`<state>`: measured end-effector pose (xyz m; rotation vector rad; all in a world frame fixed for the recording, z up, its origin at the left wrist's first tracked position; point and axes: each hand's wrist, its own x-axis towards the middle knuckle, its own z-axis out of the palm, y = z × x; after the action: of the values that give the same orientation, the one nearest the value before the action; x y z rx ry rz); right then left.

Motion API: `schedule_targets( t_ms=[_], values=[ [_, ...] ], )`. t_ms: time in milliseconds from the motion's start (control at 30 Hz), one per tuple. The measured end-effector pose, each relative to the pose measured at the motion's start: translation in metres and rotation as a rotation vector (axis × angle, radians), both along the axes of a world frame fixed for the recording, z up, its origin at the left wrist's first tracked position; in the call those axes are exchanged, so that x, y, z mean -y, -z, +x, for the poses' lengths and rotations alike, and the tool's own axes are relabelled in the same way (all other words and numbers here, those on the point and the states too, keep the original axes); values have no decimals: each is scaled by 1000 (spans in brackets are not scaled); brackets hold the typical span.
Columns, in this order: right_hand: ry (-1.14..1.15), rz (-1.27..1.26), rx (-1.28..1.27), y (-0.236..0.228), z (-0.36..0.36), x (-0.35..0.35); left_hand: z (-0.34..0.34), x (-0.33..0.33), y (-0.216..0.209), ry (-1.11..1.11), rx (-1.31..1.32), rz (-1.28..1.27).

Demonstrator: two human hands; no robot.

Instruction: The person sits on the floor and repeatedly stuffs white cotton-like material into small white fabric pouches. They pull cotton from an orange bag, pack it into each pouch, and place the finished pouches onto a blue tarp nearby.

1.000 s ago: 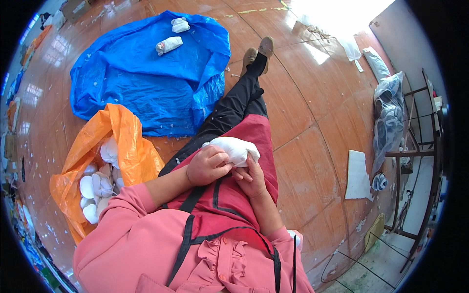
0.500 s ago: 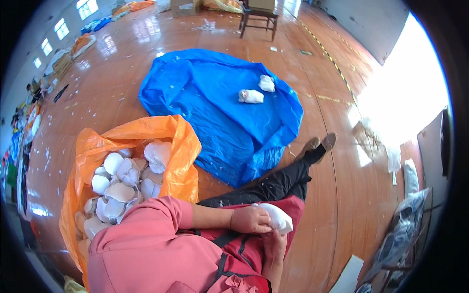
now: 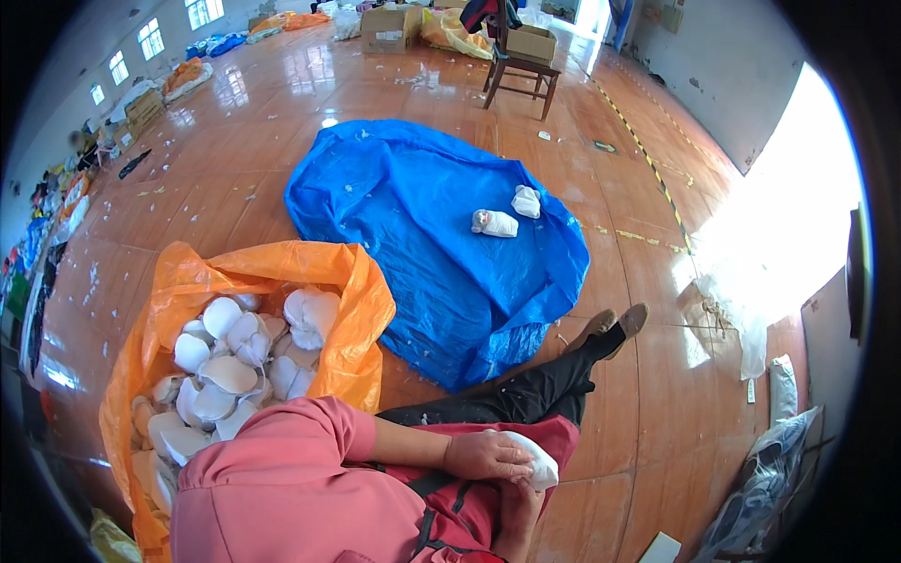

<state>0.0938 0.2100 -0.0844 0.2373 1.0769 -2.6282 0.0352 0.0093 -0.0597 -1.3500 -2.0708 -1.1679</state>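
Over my lap, my left hand curls over a white rounded bundle that looks like cup-shaped pads pressed together. Beneath it, my right hand closes on the same bundle from below; some of its fingers are hidden behind the left hand. To my left stands an open orange sack holding many white and beige cup-shaped pads. Ahead of me a blue plastic sheet lies on the floor. On it rest two white wrapped bundles, one longer and one shorter.
My outstretched legs lie beside the sheet's near edge. Farther off are a wooden chair with a cardboard box and another carton. Clear plastic packages lean at the right. Yellow-black tape marks the tiled floor.
The view has tilted up, so floor things sit lower in the picture. My hands still hold the white bundle, which is now more covered by my left hand.
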Motion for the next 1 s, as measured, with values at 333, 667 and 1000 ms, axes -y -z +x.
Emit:
schedule_targets(
  t_ms=[333, 667, 1000],
  values=[
    [-182, -236, 38, -10, 14, -2, 5, 5, -12, 102, 500, -20],
    [-197, -316, 54, 17, 23, -4, -14, 4, -38, 201, 589, -52],
    [-7, 151, 73, -47, 9, 10, -14, 14, -17, 71, 745, 134]
  ],
)
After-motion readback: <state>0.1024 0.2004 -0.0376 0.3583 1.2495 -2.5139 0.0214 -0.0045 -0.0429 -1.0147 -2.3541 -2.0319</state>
